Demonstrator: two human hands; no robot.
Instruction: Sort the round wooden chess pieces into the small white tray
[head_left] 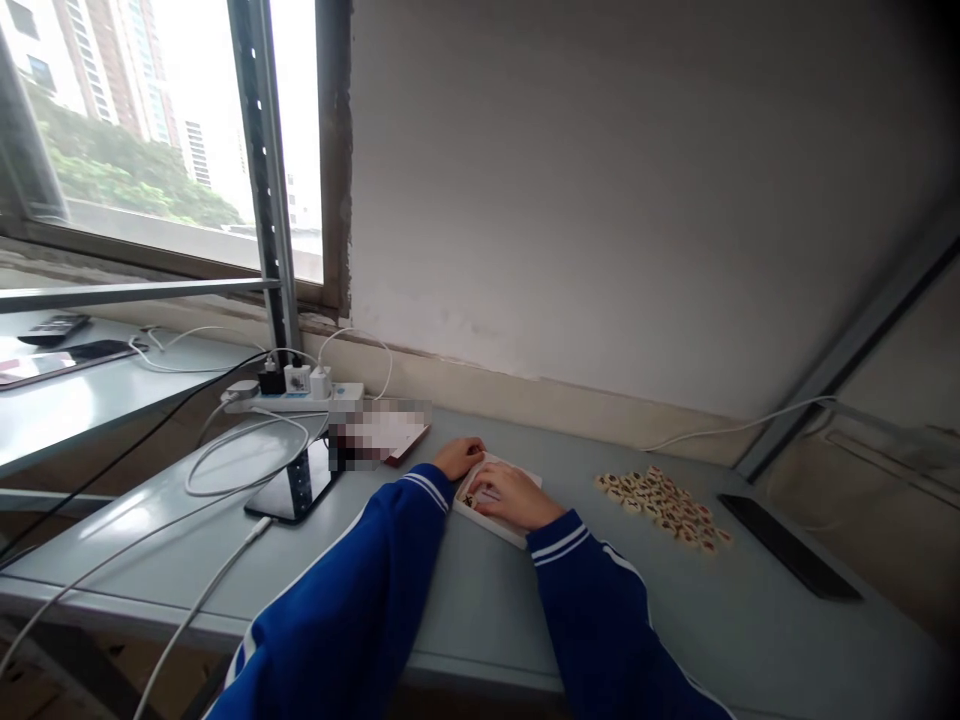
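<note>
A shallow white box [491,530] sits on the desk in front of me. My left hand [461,457] rests at its far left corner, fingers curled over the rim. Over the box's inside reaches my right hand [514,495], its fingers bent down and drawn together around a small round piece [470,500] with a dark mark, near the left wall. The hand hides much of the box's inside. To the right lies a loose spread of round, pale pieces [664,505] with dark and reddish marks, looking like Chinese chess pieces.
A phone [296,485] with a white cable lies on the left, near a power strip [345,392] with several chargers. A partly blurred red-edged box [405,435] stands behind my left arm. A dark flat bar [787,545] lies at right. The wall [600,220] bounds the desk's back.
</note>
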